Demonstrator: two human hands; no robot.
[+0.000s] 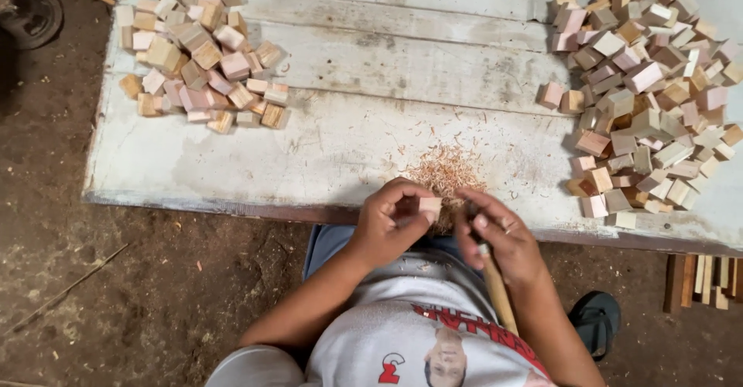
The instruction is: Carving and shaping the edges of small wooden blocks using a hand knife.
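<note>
I see the left hand (387, 224) gripping one small wooden block (430, 206) between thumb and fingers, just above the lap, at the near edge of the board (348, 147). The right hand (495, 236) is closed around a tool with a pale wooden handle (499, 290); the working end is hidden by the fingers and blurred, so I cannot tell what kind of blade it is. The two hands are almost touching, with the block between them. Just beyond the hands lies a small heap of shavings (445, 172), so I judge that some carving is already done. Far to the left of the left hand there is a smaller pile (197, 46) of blocks, and to the right of the right hand a larger pile (650, 101). Which pile is finished I cannot tell from here; the blocks look alike. In my judgement the work is somewhere in the middle, with many blocks on both sides.
</note>
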